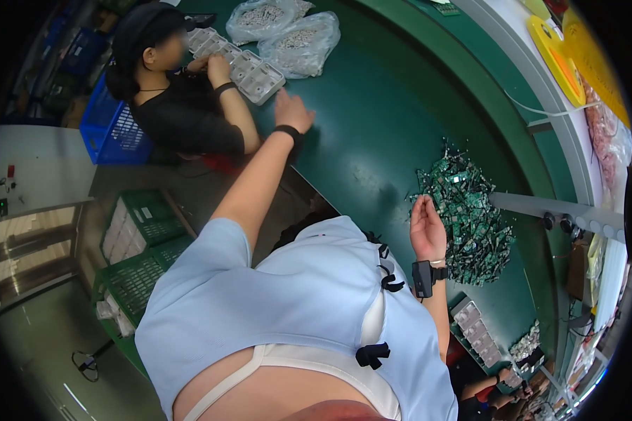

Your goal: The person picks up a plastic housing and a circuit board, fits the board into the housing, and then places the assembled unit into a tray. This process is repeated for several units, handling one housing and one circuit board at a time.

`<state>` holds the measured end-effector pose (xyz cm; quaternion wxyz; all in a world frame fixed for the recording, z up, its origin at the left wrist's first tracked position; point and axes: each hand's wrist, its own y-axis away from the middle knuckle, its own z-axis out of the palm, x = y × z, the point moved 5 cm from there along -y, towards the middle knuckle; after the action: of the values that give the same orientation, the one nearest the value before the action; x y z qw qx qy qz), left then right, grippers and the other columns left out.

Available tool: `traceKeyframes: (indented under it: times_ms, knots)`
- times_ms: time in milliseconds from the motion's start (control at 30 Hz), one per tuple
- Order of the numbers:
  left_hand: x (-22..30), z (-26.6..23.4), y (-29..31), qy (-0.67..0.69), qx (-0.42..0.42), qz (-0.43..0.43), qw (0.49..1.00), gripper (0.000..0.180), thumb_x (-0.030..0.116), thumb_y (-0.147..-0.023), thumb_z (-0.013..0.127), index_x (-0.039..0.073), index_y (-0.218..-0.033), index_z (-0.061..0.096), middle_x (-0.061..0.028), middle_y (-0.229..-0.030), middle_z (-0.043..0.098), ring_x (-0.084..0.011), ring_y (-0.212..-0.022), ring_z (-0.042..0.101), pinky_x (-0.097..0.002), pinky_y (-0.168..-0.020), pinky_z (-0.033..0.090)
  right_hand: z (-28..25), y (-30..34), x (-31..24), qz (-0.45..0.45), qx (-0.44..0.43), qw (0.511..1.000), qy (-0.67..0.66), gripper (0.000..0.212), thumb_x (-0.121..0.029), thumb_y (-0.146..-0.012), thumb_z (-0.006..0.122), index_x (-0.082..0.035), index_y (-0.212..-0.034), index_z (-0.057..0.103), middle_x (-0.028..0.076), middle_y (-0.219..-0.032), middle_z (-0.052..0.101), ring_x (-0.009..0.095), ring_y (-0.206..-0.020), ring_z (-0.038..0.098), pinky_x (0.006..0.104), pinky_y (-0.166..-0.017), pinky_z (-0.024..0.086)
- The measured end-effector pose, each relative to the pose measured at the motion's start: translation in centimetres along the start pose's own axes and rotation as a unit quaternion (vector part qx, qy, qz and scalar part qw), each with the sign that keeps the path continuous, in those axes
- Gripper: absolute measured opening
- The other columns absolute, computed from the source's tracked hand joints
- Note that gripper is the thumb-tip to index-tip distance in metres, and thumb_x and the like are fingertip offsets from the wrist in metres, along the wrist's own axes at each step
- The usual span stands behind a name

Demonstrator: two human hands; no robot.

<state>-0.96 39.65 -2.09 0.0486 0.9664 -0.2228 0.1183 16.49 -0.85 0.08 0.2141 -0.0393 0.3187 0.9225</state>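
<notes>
My left hand [293,114] reaches out over the green table [361,151], fingers spread, close by the near end of a pale compartment tray [258,78]. Whether a finger touches the tray, I cannot tell. A dark band circles that wrist. My right hand [427,230] is held palm up with slightly curled fingers at the left edge of a heap of small green circuit boards [474,217]. Nothing shows in its palm. On the right wrist sits a black device on a strap.
At the left a co-worker [182,105] has both hands on the tray. Clear bags [298,45] of small pale parts lie beyond. A grey post [562,210] stands right of the heap. Another tray [477,333] is at the lower right. Green crates [147,263] are on the left.
</notes>
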Motion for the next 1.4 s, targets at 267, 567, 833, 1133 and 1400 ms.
traceKeyframes:
  times_ms: [267,567,833,1133,1400]
  knots:
    - [-5.2,4.7,-5.9,-0.128,-0.022,-0.155,0.979,0.056,0.039,-0.088,0.064,0.004,-0.131,0.068,-0.0202,-0.159,0.038,-0.0371,-0.15,0.029,-0.05,-0.121,0.024,-2.3,2.1,0.4,-0.01,0.057,0.998,-0.013,0.016,-0.004,-0.103,0.059,0.006,-0.115,0.064,0.012,-0.11,0.069,0.023,-0.107,0.068,0.0328,-0.1,0.058]
    - [-2.3,3.5,-2.3,-0.14,-0.024,-0.004,0.99,0.045,0.035,-0.089,0.065,0.003,-0.12,0.071,-0.0155,-0.137,0.058,-0.0326,-0.133,0.05,-0.0542,-0.11,0.038,-4.0,3.1,0.1,0.0,0.062,0.997,-0.044,0.016,-0.008,-0.103,0.059,0.004,-0.114,0.063,0.013,-0.109,0.069,0.023,-0.105,0.068,0.0338,-0.097,0.058]
    - [10.0,3.5,17.1,0.033,-0.104,0.318,0.942,0.044,0.018,-0.084,0.071,-0.004,-0.121,0.061,-0.0172,-0.132,0.057,-0.036,-0.12,0.055,-0.0489,-0.1,0.046,-5.0,4.2,-2.8,-0.063,0.053,0.996,0.044,0.015,-0.006,-0.103,0.058,0.003,-0.114,0.062,0.014,-0.114,0.069,0.024,-0.11,0.068,0.0351,-0.1,0.058]
    - [14.5,7.1,26.3,0.042,-0.176,0.459,0.87,0.048,0.016,-0.082,0.071,-0.006,-0.123,0.06,-0.0134,-0.14,0.049,-0.0313,-0.127,0.049,-0.0424,-0.105,0.041,-6.6,5.9,-5.1,-0.099,0.06,0.987,0.116,0.013,-0.007,-0.103,0.061,-0.002,-0.115,0.062,0.011,-0.113,0.07,0.022,-0.107,0.07,0.0314,-0.095,0.06]
    - [13.9,8.5,26.6,0.06,-0.225,0.462,0.856,0.059,0.012,-0.077,0.076,-0.001,-0.131,0.056,-0.0145,-0.142,0.047,-0.0328,-0.133,0.045,-0.0459,-0.11,0.04,-7.5,6.4,-5.5,-0.109,0.067,0.985,0.12,0.012,-0.008,-0.102,0.062,-0.004,-0.114,0.063,0.009,-0.109,0.071,0.02,-0.101,0.071,0.0304,-0.09,0.061]
